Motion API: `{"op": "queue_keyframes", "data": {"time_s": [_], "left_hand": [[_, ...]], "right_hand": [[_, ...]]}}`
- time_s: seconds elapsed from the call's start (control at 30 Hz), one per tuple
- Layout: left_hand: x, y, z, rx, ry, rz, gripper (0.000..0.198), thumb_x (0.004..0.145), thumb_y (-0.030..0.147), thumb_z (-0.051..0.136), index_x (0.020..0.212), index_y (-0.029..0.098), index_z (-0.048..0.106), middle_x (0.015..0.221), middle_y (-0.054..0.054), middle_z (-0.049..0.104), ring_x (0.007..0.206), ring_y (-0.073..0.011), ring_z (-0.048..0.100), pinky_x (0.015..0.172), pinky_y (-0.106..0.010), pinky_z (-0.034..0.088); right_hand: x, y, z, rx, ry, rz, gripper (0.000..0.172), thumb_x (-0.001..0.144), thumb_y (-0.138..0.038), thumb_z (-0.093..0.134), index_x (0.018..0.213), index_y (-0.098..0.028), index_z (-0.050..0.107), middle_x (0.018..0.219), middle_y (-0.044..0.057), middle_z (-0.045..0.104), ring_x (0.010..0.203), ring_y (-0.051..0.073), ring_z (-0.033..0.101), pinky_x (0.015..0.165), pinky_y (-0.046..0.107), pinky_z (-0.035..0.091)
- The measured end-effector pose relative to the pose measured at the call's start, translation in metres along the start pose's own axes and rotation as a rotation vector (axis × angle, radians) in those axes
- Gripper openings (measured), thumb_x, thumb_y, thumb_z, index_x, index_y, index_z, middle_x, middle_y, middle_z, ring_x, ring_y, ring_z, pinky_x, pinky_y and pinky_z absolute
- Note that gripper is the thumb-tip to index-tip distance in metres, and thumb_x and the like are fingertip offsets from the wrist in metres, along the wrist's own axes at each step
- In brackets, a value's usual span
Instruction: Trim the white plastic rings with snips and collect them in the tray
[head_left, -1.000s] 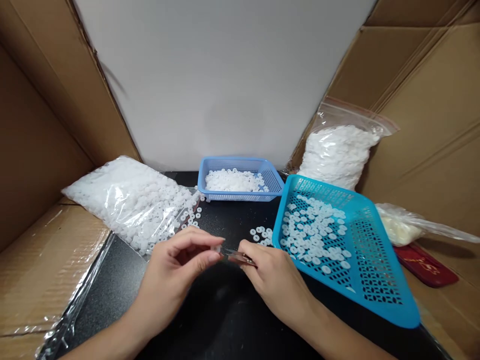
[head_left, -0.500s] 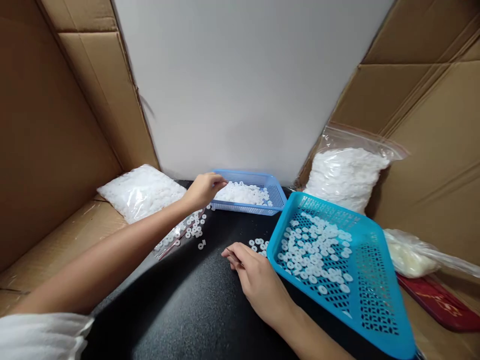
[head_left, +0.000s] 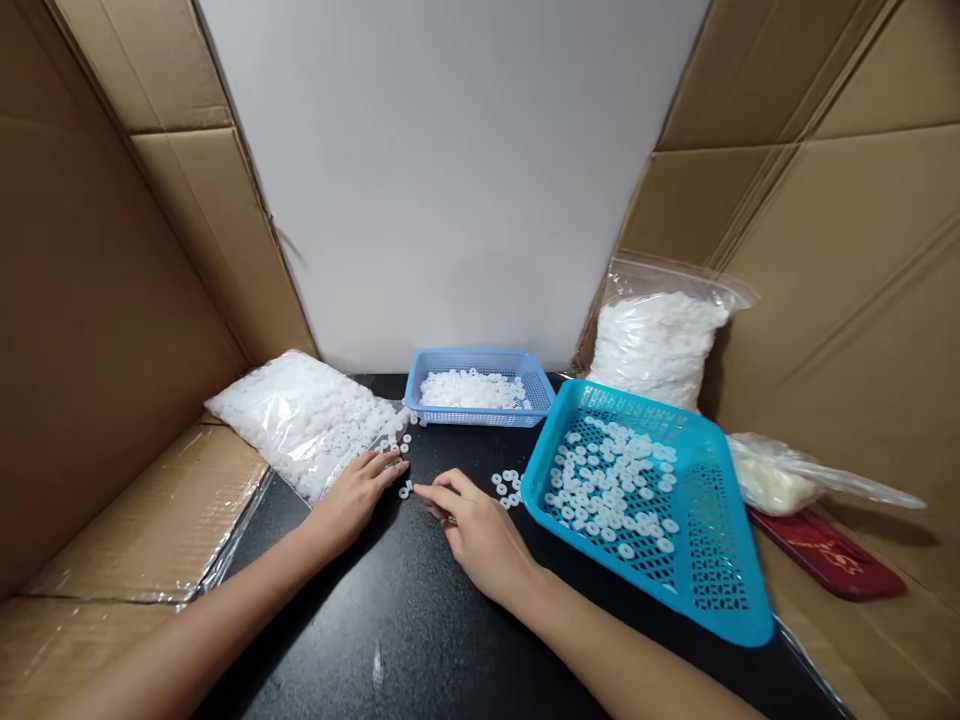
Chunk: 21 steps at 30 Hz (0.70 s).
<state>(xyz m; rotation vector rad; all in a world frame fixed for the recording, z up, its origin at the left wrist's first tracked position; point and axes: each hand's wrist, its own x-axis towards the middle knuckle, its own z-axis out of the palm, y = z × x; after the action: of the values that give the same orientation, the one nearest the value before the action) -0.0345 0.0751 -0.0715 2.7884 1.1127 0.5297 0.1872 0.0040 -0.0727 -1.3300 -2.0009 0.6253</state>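
Observation:
My left hand lies palm down at the mouth of a clear plastic bag full of small white rings. Its fingers are stretched out over the bag's edge and a few loose rings. My right hand is just to its right, low over the black table, with its index fingertip beside a small white ring. The thumb and other fingers are curled together, and what they hold is hidden. Right of this hand, several white rings lie against a teal basket holding many more rings.
A smaller blue basket heaped with white rings stands against the pale back wall. Behind the teal basket is a full zip bag of white pieces. To the right, a knotted bag sits by a red packet. Cardboard walls close both sides.
My left hand has come down from beside the blue basket to the bag's mouth. My right hand has shifted left toward the loose ring. The thin dark item in its fingers no longer shows clearly.

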Motion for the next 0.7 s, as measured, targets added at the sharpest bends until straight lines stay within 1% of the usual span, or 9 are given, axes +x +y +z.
{"op": "queue_keyframes", "data": {"time_s": [0.07,0.13,0.2,0.27,0.37,0.47,0.53,0.6,0.7], "left_hand": [[-0.002,-0.003,0.004,-0.017,0.023,0.023,0.038,0.095,0.005,0.051,0.124,0.021,0.071,0.130,-0.014,0.071,0.119,-0.0298,0.063,0.101,-0.049,0.055],[-0.002,-0.004,0.006,-0.038,0.042,0.038,0.033,0.097,0.007,0.051,0.116,0.022,0.073,0.123,-0.011,0.073,0.114,-0.0283,0.064,0.099,-0.047,0.056],[-0.002,-0.004,0.007,-0.056,0.058,0.040,0.028,0.099,0.008,0.050,0.108,0.022,0.073,0.116,-0.010,0.073,0.108,-0.0272,0.064,0.095,-0.045,0.057],[-0.002,-0.002,0.008,-0.070,0.074,0.032,0.026,0.101,0.011,0.050,0.105,0.022,0.073,0.111,-0.009,0.073,0.103,-0.0267,0.064,0.091,-0.044,0.057],[-0.004,0.004,0.010,-0.096,0.092,0.016,0.023,0.100,0.012,0.054,0.105,0.023,0.073,0.107,-0.008,0.073,0.100,-0.0262,0.063,0.087,-0.043,0.056],[-0.008,0.013,0.015,-0.140,0.095,0.014,0.020,0.098,0.011,0.059,0.105,0.023,0.074,0.103,-0.006,0.073,0.096,-0.0250,0.063,0.084,-0.040,0.056],[-0.009,0.019,0.019,-0.177,0.096,0.012,0.020,0.096,0.011,0.061,0.105,0.023,0.075,0.101,-0.006,0.073,0.095,-0.0253,0.063,0.083,-0.040,0.057],[-0.009,0.023,0.022,-0.218,0.105,0.001,0.022,0.096,0.012,0.060,0.106,0.024,0.075,0.100,-0.007,0.072,0.096,-0.0263,0.063,0.084,-0.042,0.057],[-0.009,0.027,0.020,-0.291,0.133,-0.030,0.025,0.097,0.013,0.055,0.108,0.024,0.076,0.106,-0.010,0.071,0.100,-0.0274,0.063,0.088,-0.045,0.057]], "right_hand": [[0.011,-0.003,0.010,-0.029,-0.025,0.009,0.047,0.088,0.000,0.060,0.125,-0.028,0.070,0.120,0.006,0.068,0.091,0.021,0.073,0.081,0.031,0.057],[0.024,-0.003,0.019,-0.041,-0.037,0.026,0.036,0.093,-0.007,0.063,0.123,-0.026,0.070,0.120,0.006,0.068,0.094,0.021,0.073,0.084,0.034,0.058],[0.037,0.000,0.025,-0.031,-0.044,0.041,0.023,0.098,-0.019,0.066,0.121,-0.022,0.068,0.120,0.007,0.069,0.099,0.022,0.071,0.087,0.038,0.059],[0.046,0.006,0.027,0.001,-0.045,0.045,0.025,0.100,-0.031,0.066,0.122,-0.019,0.066,0.123,0.008,0.068,0.103,0.023,0.069,0.088,0.042,0.060],[0.047,0.017,0.023,0.087,-0.016,0.031,0.028,0.101,-0.035,0.065,0.123,-0.018,0.065,0.124,0.009,0.067,0.104,0.023,0.069,0.088,0.043,0.060],[0.036,0.025,0.014,0.209,0.069,0.033,0.019,0.099,-0.034,0.065,0.108,-0.017,0.068,0.107,0.006,0.071,0.091,0.019,0.068,0.082,0.038,0.059],[0.027,0.026,0.008,0.310,0.138,0.059,0.014,0.096,-0.033,0.065,0.101,-0.020,0.069,0.096,0.004,0.073,0.073,0.015,0.063,0.069,0.032,0.055],[0.019,0.023,0.002,0.416,0.182,0.089,0.017,0.092,-0.032,0.066,0.105,-0.021,0.067,0.095,0.004,0.074,0.058,0.011,0.051,0.057,0.027,0.047],[0.014,0.013,-0.006,0.565,0.201,0.121,0.024,0.086,-0.034,0.071,0.106,-0.021,0.067,0.097,0.004,0.075,0.050,0.008,0.038,0.050,0.025,0.038]]}}
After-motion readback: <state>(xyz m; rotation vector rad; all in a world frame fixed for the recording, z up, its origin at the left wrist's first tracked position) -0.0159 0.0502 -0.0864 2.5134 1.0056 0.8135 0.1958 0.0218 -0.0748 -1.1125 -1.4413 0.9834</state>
